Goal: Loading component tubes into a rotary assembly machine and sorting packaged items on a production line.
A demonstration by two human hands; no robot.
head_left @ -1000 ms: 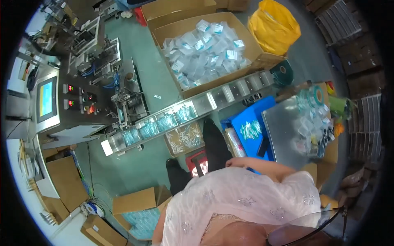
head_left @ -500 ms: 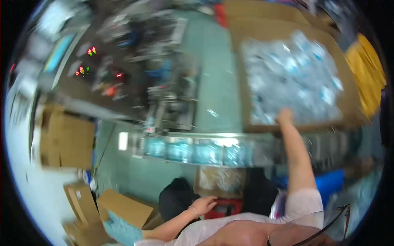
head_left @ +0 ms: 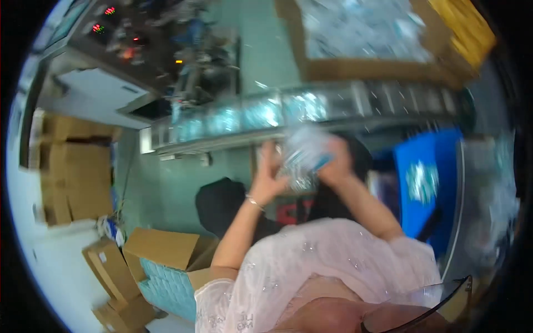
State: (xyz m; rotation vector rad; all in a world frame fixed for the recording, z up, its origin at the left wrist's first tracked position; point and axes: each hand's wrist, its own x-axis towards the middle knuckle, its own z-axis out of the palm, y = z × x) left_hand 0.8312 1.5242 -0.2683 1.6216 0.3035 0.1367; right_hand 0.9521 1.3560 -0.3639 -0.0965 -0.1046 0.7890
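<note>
Both hands were up together: the left hand (head_left: 268,176) and right hand (head_left: 335,162) clasped a blurred bundle of clear packets (head_left: 304,155) between them, just below the conveyor (head_left: 288,114), with the big cardboard box (head_left: 355,69) beyond it.

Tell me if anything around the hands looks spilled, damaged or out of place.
Nothing stands out. Both hands, left hand and right hand, hold a bundle of clear packets below the conveyor. The picture is blurred, so small damage cannot be ruled out.
</note>
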